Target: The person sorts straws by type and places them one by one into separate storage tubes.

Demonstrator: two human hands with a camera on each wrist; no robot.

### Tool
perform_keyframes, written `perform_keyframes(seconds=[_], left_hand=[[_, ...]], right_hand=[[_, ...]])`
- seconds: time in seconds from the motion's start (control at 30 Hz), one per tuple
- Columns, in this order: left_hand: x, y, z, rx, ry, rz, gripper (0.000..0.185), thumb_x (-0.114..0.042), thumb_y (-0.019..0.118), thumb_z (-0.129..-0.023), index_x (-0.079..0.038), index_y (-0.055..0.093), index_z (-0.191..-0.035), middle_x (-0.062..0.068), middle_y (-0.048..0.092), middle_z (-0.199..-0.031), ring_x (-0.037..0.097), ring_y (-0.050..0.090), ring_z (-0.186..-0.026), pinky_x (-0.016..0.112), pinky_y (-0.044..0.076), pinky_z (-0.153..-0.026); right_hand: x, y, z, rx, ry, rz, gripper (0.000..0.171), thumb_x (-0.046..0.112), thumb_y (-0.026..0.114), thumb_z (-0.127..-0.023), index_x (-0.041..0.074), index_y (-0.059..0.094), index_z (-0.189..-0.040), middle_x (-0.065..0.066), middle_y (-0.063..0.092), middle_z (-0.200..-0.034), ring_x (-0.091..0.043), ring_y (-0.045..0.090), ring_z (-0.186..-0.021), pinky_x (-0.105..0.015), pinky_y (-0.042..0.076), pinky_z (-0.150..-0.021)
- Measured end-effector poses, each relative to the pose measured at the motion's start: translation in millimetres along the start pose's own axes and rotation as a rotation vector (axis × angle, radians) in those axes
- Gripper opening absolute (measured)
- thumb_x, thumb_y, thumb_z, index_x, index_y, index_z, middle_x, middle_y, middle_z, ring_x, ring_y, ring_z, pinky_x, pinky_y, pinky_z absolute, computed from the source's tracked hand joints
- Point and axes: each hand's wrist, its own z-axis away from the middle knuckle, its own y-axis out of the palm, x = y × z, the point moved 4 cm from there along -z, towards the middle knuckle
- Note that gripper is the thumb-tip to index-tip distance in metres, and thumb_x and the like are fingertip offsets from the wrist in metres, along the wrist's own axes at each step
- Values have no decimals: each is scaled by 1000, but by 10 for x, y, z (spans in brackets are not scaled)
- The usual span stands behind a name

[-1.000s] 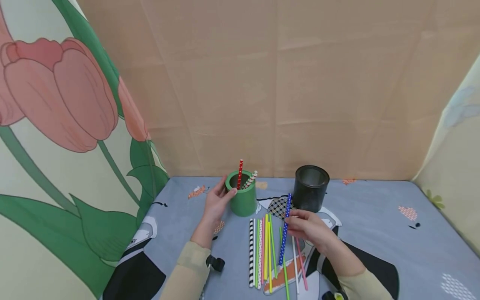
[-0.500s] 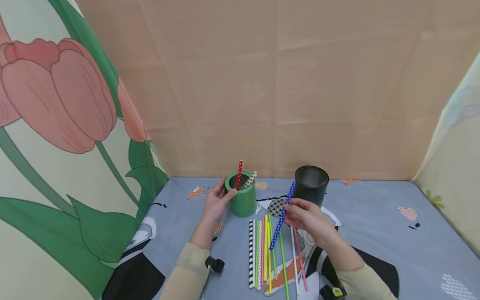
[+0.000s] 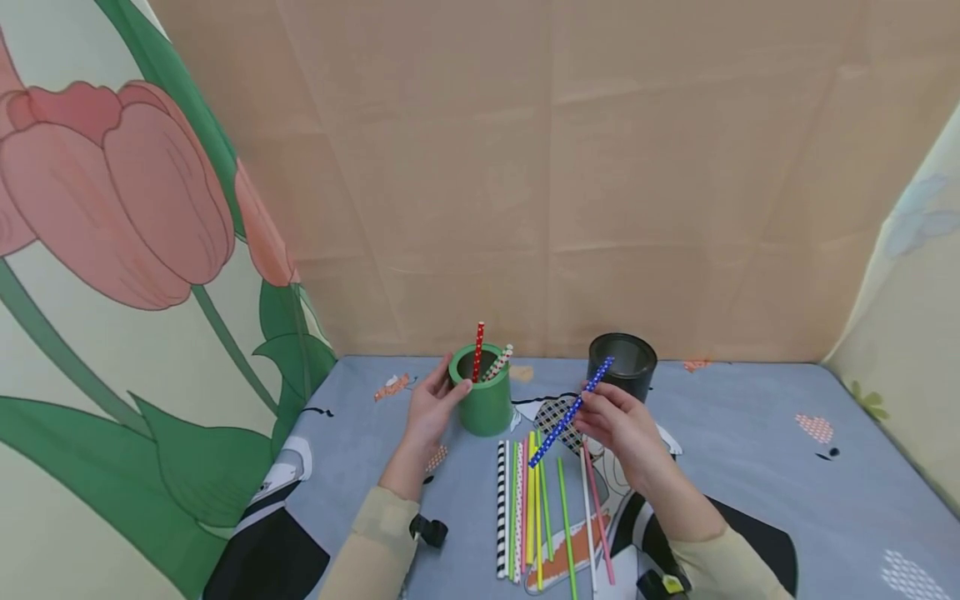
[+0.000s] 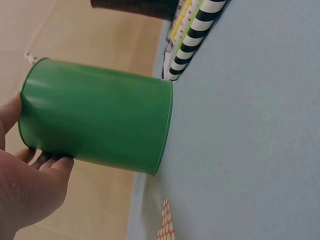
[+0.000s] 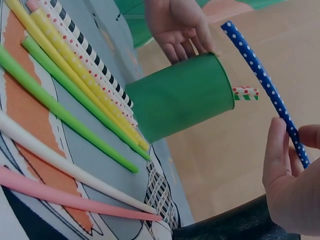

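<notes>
My left hand (image 3: 435,404) (image 4: 25,190) (image 5: 177,25) grips the green cup (image 3: 483,392) (image 4: 97,117) (image 5: 182,95) by its rim and left side. A red dotted straw (image 3: 478,350) and a red-green patterned straw (image 3: 498,361) (image 5: 246,93) stand in it. My right hand (image 3: 618,425) (image 5: 290,170) pinches a blue white-dotted straw (image 3: 570,411) (image 5: 265,82), which is held tilted above the table between the green cup and the black cup (image 3: 621,375).
A row of loose straws (image 3: 536,508) (image 5: 65,95) lies on the grey-blue patterned cloth (image 3: 750,467) in front of the cups: striped, dotted, yellow, green, white and pink. Tan panels stand behind, a tulip-printed curtain (image 3: 112,250) at left, a pale curtain at right.
My right hand has lifted the blue dotted straw off the row and tipped it from near upright to a slant, its top end swinging right toward the black cup. The left hand has kept still.
</notes>
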Motion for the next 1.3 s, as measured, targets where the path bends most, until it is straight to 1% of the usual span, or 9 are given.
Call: perform_keyframes(seconds=[0.17,0.33,0.43,0.57,0.77,0.97,1.13,1.3], left_hand=[[7,0,-1,3,-5,6,71,-7,76,-100,-10,43,-163,12,34,-172,37,33,-157,45,33,-126],[4,2,-7,6,0,11,71,-7,76,-100,-11,43,-163,12,34,-172,36,32,-157,44,33,-126],[-9,7,-3,9,7,11,72,-7,76,-100,-10,42,-164,12,34,-172,36,32,-157,45,33,-126],[-20,16,5,12,10,12,72,-7,76,-100,-10,42,-163,13,34,-172,37,32,-157,45,32,-127],[0,9,1,8,9,-2,73,-9,77,-100,-9,41,-164,12,34,-171,36,32,-157,45,33,-127],[14,0,-13,9,18,10,73,-8,77,-100,-7,41,-164,14,35,-171,37,34,-156,45,34,-126],[16,0,-13,5,9,11,73,-9,78,-100,-10,43,-163,12,35,-171,36,33,-157,43,35,-125],[17,-3,-13,-2,-7,5,73,-10,78,-99,-12,44,-163,10,37,-171,35,33,-157,43,35,-126]], right_hand=[[50,33,3,-25,-34,-47,46,25,66,-110,1,53,-147,-2,76,-106,-16,76,-99,-28,62,-94],[118,130,-5,-75,-67,-94,46,27,67,-109,3,52,-145,-3,73,-110,-15,75,-100,-29,62,-95],[174,222,-27,-104,-107,-120,45,29,67,-109,3,52,-143,-3,72,-110,-15,75,-100,-29,62,-95],[253,356,-65,-128,-188,-144,40,28,64,-110,3,54,-140,-3,73,-111,-16,75,-100,-30,63,-94],[375,505,-137,-166,-292,-109,42,30,66,-109,6,58,-142,-9,73,-123,-23,74,-109,-31,63,-94],[477,638,-209,-152,-386,-114,37,28,68,-108,8,61,-139,-13,71,-126,-26,74,-111,-33,64,-93],[498,743,-244,-130,-457,-86,32,22,69,-107,5,64,-134,-15,70,-124,-27,74,-108,-34,65,-91],[501,819,-292,-109,-524,10,26,15,72,-105,0,68,-125,-19,71,-119,-25,76,-103,-33,66,-87]])
